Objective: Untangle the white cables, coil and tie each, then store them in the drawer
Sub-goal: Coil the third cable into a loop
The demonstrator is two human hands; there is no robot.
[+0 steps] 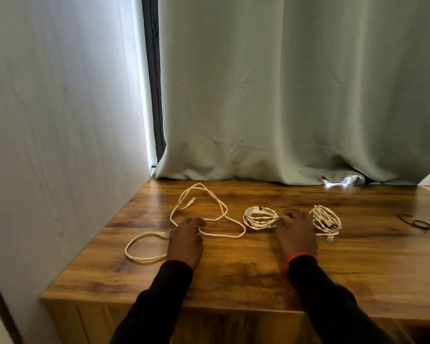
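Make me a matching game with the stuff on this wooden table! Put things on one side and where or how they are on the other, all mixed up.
Things:
1. loose cable
2. middle coil
3. black ties
4. left hand

Places or states:
A. far right on the table
B. resting on the loose cable
C. spread out in big loops
D. wound up with a black tie on top

Pairs: 1-C, 2-D, 3-A, 4-B

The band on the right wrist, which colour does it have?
The band is orange-red, seen in the head view, just above the dark sleeve of the right hand.
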